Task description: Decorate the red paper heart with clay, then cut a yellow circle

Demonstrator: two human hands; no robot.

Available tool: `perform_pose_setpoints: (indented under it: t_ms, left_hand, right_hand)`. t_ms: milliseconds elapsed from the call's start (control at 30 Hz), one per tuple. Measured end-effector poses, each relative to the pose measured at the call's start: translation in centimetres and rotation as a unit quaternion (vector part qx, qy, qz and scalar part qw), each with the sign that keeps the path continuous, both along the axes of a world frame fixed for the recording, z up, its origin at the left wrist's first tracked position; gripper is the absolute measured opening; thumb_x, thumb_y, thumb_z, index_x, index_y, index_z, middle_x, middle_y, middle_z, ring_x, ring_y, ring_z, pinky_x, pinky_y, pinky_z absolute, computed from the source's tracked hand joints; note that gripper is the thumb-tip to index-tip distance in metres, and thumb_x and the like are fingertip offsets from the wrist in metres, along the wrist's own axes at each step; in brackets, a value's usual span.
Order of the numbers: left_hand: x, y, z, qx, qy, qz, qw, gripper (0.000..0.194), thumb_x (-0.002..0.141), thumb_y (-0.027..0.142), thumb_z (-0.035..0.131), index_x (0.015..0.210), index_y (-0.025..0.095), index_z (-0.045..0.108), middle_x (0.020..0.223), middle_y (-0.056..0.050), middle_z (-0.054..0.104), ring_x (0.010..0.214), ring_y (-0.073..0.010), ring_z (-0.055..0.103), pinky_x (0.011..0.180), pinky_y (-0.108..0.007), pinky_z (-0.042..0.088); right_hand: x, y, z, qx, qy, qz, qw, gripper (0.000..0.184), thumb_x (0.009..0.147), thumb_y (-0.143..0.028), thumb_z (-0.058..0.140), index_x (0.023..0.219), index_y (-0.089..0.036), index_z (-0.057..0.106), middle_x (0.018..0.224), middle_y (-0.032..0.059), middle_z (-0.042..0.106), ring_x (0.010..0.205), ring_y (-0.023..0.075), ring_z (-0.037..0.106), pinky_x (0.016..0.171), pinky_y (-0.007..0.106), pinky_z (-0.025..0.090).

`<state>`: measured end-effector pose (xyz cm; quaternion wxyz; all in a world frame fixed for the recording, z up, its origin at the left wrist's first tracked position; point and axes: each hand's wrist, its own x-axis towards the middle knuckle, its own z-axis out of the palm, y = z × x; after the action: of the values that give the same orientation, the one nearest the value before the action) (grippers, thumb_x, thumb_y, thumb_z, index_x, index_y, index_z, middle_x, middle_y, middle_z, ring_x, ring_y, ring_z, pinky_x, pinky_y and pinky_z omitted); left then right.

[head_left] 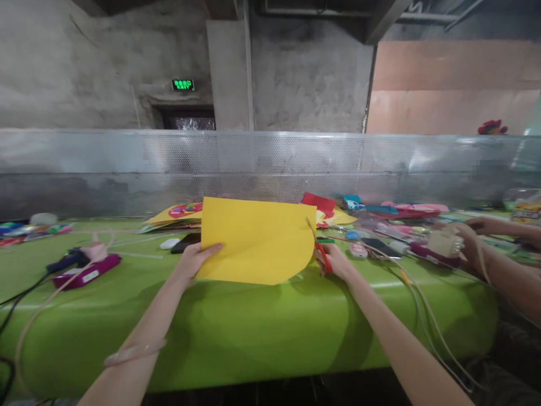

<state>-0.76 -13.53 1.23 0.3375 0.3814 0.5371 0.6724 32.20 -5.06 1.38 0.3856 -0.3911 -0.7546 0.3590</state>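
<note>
Left hand [195, 260] pinches the yellow sheet [253, 242]; right hand [338, 261] closes around red-handled scissors [324, 258]; smooth curves favour steadily turning the sheet.

Yellow sheet [257, 239] upright, lower-right corner rounded; red-handled scissors [323, 258] at its right edge.

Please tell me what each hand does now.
Left hand: closed on the yellow paper, at its left edge.
Right hand: holding red-handled scissors at the paper's right edge.
</note>
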Motion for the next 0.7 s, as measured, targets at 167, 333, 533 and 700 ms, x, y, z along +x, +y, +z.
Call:
perform_pose_setpoints:
  t_ms: [167, 333, 533, 700]
  left_hand:
    - [-0.96, 0.6, -0.69, -0.006, -0.011, -0.06, 0.998, 0.023, 0.057, 0.021, 0.075, 0.078, 0.013, 0.069, 0.082, -0.008, 0.071, 0.06, -0.0191, 0.065, 0.053, -0.026, 0.054]
    - [-0.93, 0.59, -0.7, -0.016, -0.005, -0.06, 0.998, 0.025, 0.057, 0.024, 0.076, 0.079, 0.015, 0.069, 0.08, -0.006, 0.071, 0.062, -0.0187, 0.066, 0.055, -0.025, 0.054]
    - [-0.77, 0.47, -0.67, -0.01, 0.0, -0.094, 0.996, 0.03, 0.056, 0.03, 0.076, 0.081, 0.015, 0.068, 0.082, -0.004, 0.071, 0.065, -0.0181, 0.066, 0.059, -0.025, 0.054]
    - [-0.81, 0.53, -0.63, -0.026, 0.015, -0.092, 0.995, 0.03, 0.056, 0.03, 0.076, 0.08, 0.014, 0.068, 0.081, -0.005, 0.071, 0.064, -0.0173, 0.066, 0.058, -0.024, 0.054]
  right_hand:
    - [0.18, 0.45, -0.32, -0.001, 0.008, 0.0, 1.0, 0.021, 0.071, -0.034, 0.046, 0.059, -0.017, 0.042, 0.04, -0.0079, 0.039, 0.032, 0.0089, 0.045, 0.035, 0.021, 0.041]
    - [0.11, 0.35, -0.12, 0.001, -0.015, -0.011, 1.0, 0.021, 0.071, -0.033, 0.045, 0.059, -0.017, 0.042, 0.04, -0.0059, 0.044, 0.032, 0.0103, 0.048, 0.034, 0.02, 0.039]
    - [0.1, 0.56, -0.02, -0.005, -0.018, -0.005, 1.0, 0.017, 0.071, -0.031, 0.044, 0.061, -0.017, 0.043, 0.04, -0.0069, 0.042, 0.033, 0.0109, 0.048, 0.037, 0.022, 0.042]
    - [0.77, 0.8, -0.09, 0.004, -0.035, 0.005, 0.999, 0.019, 0.071, -0.033, 0.047, 0.063, -0.016, 0.045, 0.046, -0.0067, 0.039, 0.034, 0.011, 0.048, 0.035, 0.022, 0.039]
